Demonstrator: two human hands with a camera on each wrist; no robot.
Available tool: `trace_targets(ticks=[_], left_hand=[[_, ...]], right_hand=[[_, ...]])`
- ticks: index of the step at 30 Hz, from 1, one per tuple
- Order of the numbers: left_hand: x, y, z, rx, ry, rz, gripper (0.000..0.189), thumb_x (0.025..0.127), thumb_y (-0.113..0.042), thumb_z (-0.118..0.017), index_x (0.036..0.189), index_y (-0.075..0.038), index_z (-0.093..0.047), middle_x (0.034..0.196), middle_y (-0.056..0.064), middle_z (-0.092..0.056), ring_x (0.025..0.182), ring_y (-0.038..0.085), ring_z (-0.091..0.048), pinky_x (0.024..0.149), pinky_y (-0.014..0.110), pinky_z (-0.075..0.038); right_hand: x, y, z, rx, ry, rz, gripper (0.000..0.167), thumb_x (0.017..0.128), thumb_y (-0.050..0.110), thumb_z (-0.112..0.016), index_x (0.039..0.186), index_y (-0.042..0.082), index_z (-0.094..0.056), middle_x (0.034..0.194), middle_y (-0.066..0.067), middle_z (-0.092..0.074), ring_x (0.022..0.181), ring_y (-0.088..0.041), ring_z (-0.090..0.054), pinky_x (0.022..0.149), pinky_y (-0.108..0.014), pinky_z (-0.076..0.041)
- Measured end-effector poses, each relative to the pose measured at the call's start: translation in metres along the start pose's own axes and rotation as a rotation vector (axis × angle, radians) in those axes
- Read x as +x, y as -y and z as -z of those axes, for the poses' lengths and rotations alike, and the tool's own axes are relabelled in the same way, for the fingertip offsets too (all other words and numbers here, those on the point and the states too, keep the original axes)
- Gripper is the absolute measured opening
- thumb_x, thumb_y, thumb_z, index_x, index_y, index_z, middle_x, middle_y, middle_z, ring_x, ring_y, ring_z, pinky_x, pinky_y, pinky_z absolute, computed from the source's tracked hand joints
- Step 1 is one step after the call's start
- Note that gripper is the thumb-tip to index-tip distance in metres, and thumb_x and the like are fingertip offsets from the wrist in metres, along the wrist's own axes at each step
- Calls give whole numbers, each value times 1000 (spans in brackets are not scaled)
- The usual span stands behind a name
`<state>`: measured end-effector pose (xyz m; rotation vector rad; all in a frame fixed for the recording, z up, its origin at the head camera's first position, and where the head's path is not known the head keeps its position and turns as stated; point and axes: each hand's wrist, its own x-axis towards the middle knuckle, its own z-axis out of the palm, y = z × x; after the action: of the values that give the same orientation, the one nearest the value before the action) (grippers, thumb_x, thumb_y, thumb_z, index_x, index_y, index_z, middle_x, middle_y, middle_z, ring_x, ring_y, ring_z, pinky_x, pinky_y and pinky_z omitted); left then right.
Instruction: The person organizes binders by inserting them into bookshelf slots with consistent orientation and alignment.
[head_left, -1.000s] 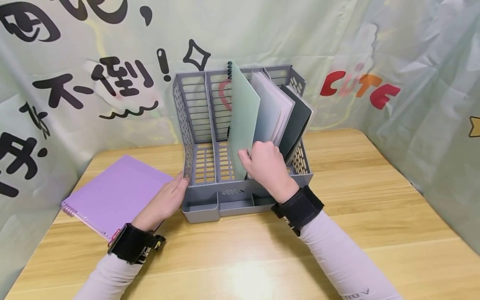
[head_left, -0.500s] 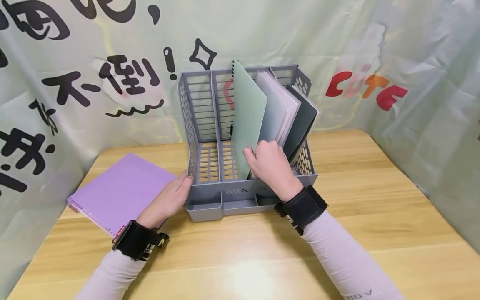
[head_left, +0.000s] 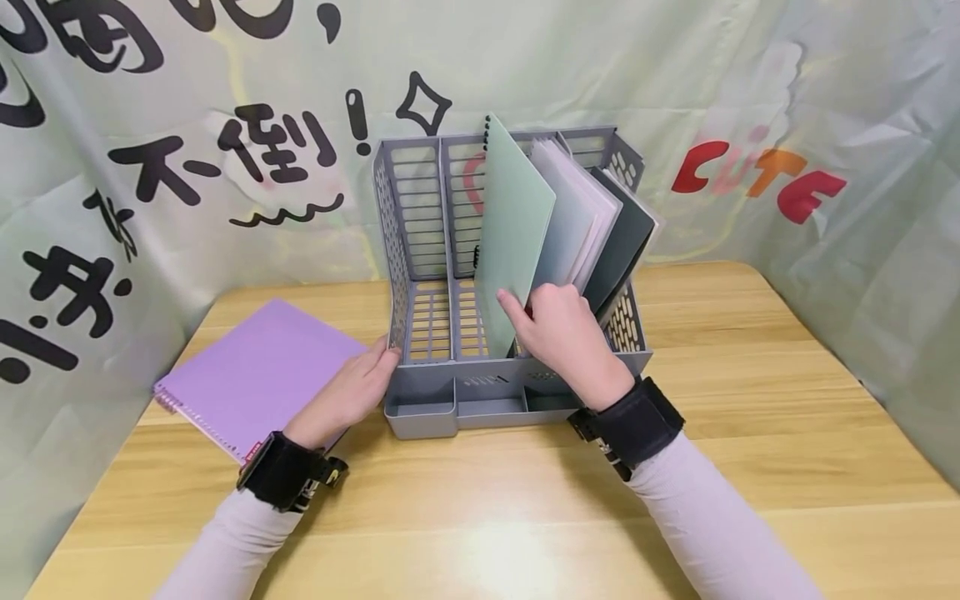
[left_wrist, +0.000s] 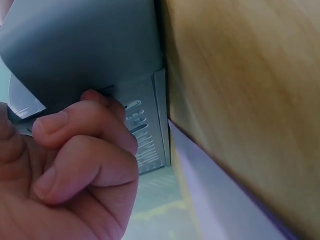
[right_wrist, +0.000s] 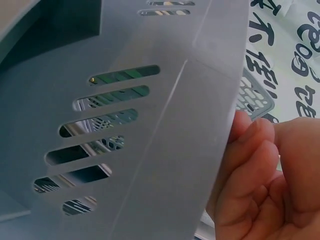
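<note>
A grey desktop file organizer (head_left: 420, 379) stands on the table. My left hand (head_left: 352, 387) holds its left front corner, fingers curled at the side wall in the left wrist view. Inside, a pale green spiral notebook (head_left: 513, 225) stands upright right of a divider, its black coil at the back. My right hand (head_left: 566, 337) grips the notebook's lower front edge, thumb on the left face and fingers on the other side. In the right wrist view those fingers (right_wrist: 250, 175) are curled behind the organizer's slotted front; the notebook's edge is hidden there.
Right of the green notebook lean a pale document folder (head_left: 573, 221) and a dark green notebook (head_left: 618, 242). A purple spiral notebook (head_left: 262, 375) lies flat on the wooden table (head_left: 465, 517), left of the organizer. A printed curtain (head_left: 300, 75) hangs behind.
The head view has shifted, so everything sits further right in it. My right thumb has straightened somewhat along the green notebook's face. The left hand stays at the organizer's corner.
</note>
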<state>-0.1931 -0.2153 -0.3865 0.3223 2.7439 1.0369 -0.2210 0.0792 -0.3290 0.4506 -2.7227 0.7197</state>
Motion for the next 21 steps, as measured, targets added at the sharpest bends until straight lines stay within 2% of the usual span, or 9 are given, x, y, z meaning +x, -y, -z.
trace_targets(ticks=[6,9,13,16,18,21], left_hand=[[-3,-1,5,5,0,-13,73,117,-50,-23,171,-1,-15,176,23,-22,163,44,-23,131,60,-20],[-5,-1,7,0,-5,-24,73,117,-52,-24,172,-4,-17,175,22,-26,161,45,-28,130,61,-24],[-5,-1,8,11,-8,-27,79,116,-57,-23,171,-2,-16,172,25,-30,159,47,-32,129,63,-26],[-6,-1,10,20,-11,-24,82,115,-60,-24,171,-2,-15,170,28,-35,157,47,-35,128,64,-27],[-6,-1,12,25,-16,-23,82,115,-60,-26,172,-2,-15,165,30,-42,156,47,-38,127,65,-29],[-6,-1,13,31,-24,-24,80,115,-59,-29,172,-4,-16,139,28,-67,145,44,-54,124,65,-34]], right_hand=[[-4,5,2,-5,20,16,71,112,47,-54,48,20,-35,47,8,-28,42,-18,-45,49,-33,-35],[-6,8,5,-5,63,-1,73,112,49,-54,47,19,-38,44,7,-33,42,-18,-48,50,-35,-39],[-8,12,11,3,158,-32,75,112,54,-50,47,17,-53,41,6,-49,44,-15,-57,64,-40,-55],[-10,15,14,4,219,-35,76,112,56,-49,48,16,-59,41,4,-55,46,-13,-60,75,-40,-60],[-11,17,16,6,234,-25,75,112,54,-50,48,16,-59,41,3,-55,46,-13,-60,75,-41,-60],[-13,21,17,8,237,-5,73,112,52,-53,48,17,-59,41,4,-54,45,-13,-59,73,-39,-59]])
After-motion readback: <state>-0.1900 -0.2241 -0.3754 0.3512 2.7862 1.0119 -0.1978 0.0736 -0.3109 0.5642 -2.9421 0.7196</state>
